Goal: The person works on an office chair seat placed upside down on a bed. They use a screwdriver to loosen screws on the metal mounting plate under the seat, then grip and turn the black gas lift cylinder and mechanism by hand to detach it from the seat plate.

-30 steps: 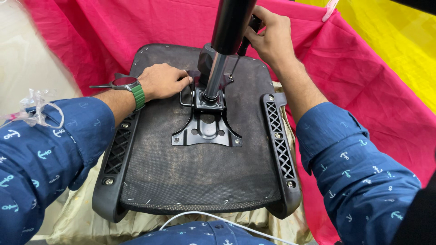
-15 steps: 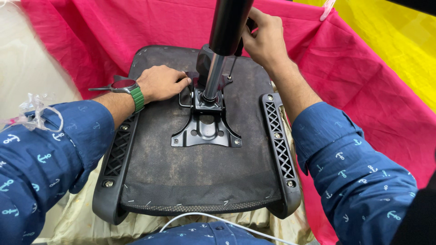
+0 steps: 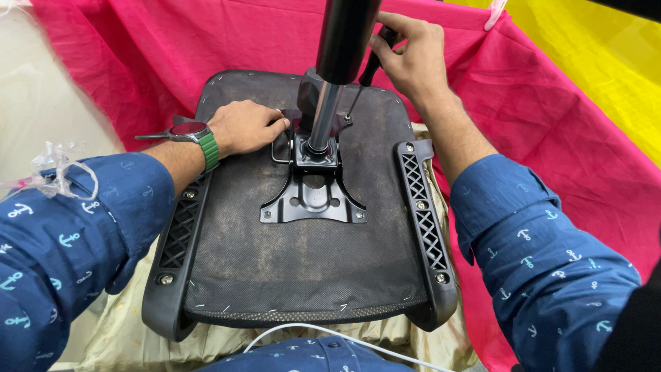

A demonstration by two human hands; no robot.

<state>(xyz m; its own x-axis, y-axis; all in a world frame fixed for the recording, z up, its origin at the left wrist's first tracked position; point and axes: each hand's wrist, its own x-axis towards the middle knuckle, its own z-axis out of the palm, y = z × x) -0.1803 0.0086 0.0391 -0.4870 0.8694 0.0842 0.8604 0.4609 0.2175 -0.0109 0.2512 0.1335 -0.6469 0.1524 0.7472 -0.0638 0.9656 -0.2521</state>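
Observation:
An upturned black chair seat (image 3: 289, 269) lies in front of me, its fabric underside up. A black metal mounting plate (image 3: 313, 200) is fixed at its middle, and a black gas cylinder (image 3: 337, 62) rises from it toward the camera. My left hand (image 3: 244, 127) rests flat on the seat beside the plate, fingertips at its left edge. My right hand (image 3: 410, 58) is closed around a screwdriver (image 3: 365, 76) whose thin shaft points down at the plate's far right side, behind the cylinder.
Two black plastic armrest brackets (image 3: 421, 207) with bolts run along the seat's left and right edges. Pink cloth (image 3: 551, 138) and yellow cloth (image 3: 606, 62) lie under and behind the seat. A white cable (image 3: 358, 337) crosses near my body. Crumpled clear plastic (image 3: 55, 169) sits at left.
My right hand has lifted slightly and shifted with the screwdriver behind the cylinder. The left hand stays on the seat beside the plate.

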